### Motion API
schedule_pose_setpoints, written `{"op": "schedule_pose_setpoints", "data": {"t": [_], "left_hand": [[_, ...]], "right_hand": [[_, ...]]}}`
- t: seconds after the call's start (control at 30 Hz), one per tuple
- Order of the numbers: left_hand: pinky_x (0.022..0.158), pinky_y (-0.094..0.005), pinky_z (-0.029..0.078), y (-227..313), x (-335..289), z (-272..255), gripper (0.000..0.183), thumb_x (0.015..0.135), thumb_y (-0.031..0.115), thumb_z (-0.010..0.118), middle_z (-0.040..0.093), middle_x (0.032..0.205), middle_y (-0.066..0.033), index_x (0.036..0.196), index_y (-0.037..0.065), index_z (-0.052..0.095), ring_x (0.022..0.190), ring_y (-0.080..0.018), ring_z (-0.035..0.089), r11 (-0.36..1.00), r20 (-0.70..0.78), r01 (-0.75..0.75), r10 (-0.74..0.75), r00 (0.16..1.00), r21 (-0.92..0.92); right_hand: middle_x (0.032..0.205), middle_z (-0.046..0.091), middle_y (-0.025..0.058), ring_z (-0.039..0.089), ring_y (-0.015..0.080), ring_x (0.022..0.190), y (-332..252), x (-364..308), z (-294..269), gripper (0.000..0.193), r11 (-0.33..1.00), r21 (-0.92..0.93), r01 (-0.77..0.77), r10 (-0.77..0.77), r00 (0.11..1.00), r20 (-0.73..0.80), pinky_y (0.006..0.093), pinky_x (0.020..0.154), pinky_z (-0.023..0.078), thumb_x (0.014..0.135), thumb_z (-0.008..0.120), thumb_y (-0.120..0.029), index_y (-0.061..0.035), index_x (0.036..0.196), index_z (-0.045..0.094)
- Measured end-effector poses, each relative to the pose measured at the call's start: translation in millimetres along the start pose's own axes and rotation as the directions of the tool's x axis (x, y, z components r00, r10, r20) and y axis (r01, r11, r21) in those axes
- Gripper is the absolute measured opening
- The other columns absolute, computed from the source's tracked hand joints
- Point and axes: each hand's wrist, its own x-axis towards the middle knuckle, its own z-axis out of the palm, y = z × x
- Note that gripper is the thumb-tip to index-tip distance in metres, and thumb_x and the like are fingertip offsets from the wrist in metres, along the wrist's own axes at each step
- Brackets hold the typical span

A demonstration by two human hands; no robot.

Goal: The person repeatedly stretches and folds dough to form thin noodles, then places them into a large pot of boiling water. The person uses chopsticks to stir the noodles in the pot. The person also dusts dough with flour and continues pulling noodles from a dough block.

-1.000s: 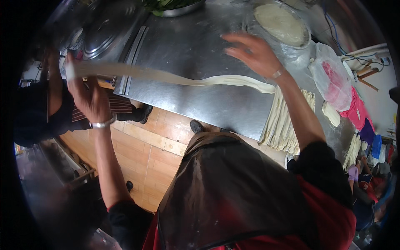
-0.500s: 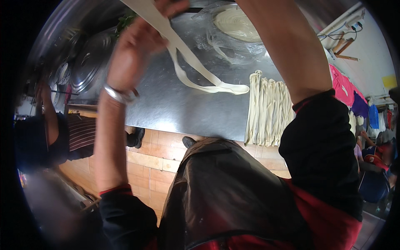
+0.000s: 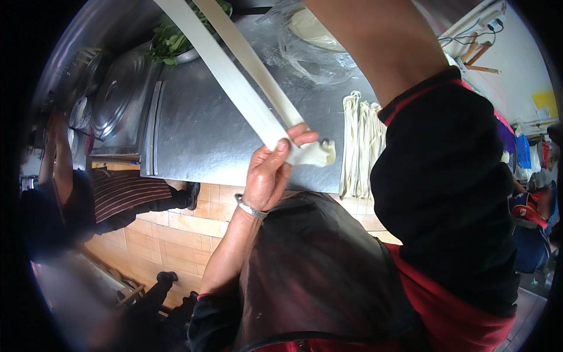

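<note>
My left hand [image 3: 267, 177] is closed on a wide, flat strip of pale noodle dough [image 3: 241, 97], thumb on top. Two bands of this dough run from the fingers up to the far left and leave the picture at its top edge. A short gathered end sticks out to the right of the fingertips, above the steel worktop [image 3: 199, 126]. My right arm reaches far forward, and its hand lies beyond the top edge, hidden from view. To the right of my left hand, several long dough strips [image 3: 359, 146] lie side by side on the worktop.
A plastic-covered basin of pale dough [image 3: 314, 30] stands at the back. Green leaves [image 3: 172, 40] fill a bowl at the far left, near a round metal lid [image 3: 117, 97]. A co-worker in a striped apron [image 3: 126, 193] stands at the left; other people are at the right.
My left hand has come down and right, towards me, and now grips the dough near its end. The doubled dough is stretched straighter. My view has shifted slightly.
</note>
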Motion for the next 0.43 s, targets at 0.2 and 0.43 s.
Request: {"op": "schedule_pose_setpoints", "data": {"t": [0.2, 0.43], "left_hand": [[0.097, -0.0409, 0.048, 20.9, -20.8, -49.2, 0.04, 0.097, 0.013, 0.048, 0.055, 0.127, -0.0185, 0.132, -0.003, 0.039, 0.115, -0.0307, 0.056, 0.985, -0.386, -0.159, 0.124, 0.914, -0.06], [0.096, -0.0285, 0.045, 21.6, -12.4, -99.4, 0.05, 0.093, 0.003, 0.051, 0.055, 0.13, -0.0089, 0.14, 0.003, 0.034, 0.109, -0.0152, 0.057, 0.791, -0.471, 0.055, 0.304, 0.828, 0.609]], "right_hand": [[0.079, 0.066, 0.008, 0.062, 0.0148, 0.067, 123.0, -194.7, 128.5, 0.049, 0.835, -0.015, -0.55, 0.44, 0.652, 0.618, 0.0268, 0.058, 0.049, 0.093, 0.047, -0.05, -0.0049, 0.09, 0.065], [0.096, 0.066, 0.009, 0.065, 0.0182, 0.09, 92.0, -346.7, 215.9, 0.037, 0.217, 0.621, -0.753, 0.623, 0.597, 0.505, 0.0261, 0.082, 0.051, 0.09, 0.064, -0.03, 0.0025, 0.108, 0.06]]}}
